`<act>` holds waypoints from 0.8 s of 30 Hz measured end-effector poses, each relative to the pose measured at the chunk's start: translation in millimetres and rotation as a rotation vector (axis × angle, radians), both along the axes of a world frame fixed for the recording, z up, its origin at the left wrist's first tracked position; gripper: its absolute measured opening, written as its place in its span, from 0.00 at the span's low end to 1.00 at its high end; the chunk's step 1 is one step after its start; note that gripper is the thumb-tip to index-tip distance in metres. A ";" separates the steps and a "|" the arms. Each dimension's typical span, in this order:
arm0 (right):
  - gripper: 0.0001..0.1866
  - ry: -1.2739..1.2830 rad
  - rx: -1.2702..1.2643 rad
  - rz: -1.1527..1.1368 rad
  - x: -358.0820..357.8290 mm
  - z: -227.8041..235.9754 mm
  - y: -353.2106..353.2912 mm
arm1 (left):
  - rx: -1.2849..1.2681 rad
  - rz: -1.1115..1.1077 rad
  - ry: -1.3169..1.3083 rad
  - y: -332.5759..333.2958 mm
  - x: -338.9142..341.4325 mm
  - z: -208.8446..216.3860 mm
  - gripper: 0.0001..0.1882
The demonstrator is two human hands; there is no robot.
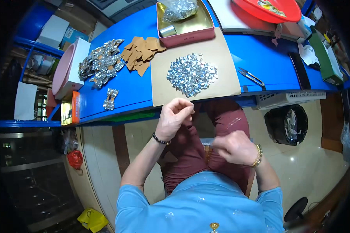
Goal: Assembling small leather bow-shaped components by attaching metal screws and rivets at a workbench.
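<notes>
Just off the front edge of the table, my left hand (172,119) is closed, thumb and forefinger pinched together. What they hold, if anything, is too small to make out. Lower and to the right, above my lap, my right hand (235,148) has its fingers curled in, their tips blurred by motion; anything between them is hidden. Beyond my left hand, a heap of shiny silver rhinestones (191,74) lies on a beige board (226,86). To the left are brown bow-shaped pieces (138,54), a pile of rhinestone-covered bows (102,63) and one separate sparkling bow (111,98).
A pink tin (190,37) with a thread spool (167,31) and a bag of stones (180,10) stands at the back. Thread snips (252,77) lie right of the board. A red basin (256,8) is far right; a black bin (286,125) stands on the floor.
</notes>
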State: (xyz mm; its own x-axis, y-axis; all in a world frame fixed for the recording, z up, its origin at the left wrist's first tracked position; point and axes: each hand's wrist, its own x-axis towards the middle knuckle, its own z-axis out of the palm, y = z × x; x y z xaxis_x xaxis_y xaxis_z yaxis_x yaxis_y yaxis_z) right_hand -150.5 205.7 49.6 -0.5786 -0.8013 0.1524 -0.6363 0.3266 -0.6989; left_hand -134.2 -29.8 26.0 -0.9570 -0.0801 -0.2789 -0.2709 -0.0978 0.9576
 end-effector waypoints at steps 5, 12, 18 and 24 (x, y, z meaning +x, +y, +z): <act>0.07 -0.584 -0.357 0.533 -8.0 20.9 25.3 | 0.182 -0.020 -0.068 7.2 10.8 -1.5 0.06; 0.07 -0.193 -0.373 -0.392 6.3 -2.2 -8.2 | 0.433 0.006 -0.208 27.0 14.8 -4.6 0.08; 0.06 0.009 -0.293 -0.423 11.2 -36.1 -28.1 | 0.481 -0.023 -0.228 33.3 21.1 -10.1 0.08; 0.05 0.016 -0.310 -0.439 10.6 -43.7 -27.6 | 0.491 -0.015 -0.242 37.8 23.2 -13.2 0.08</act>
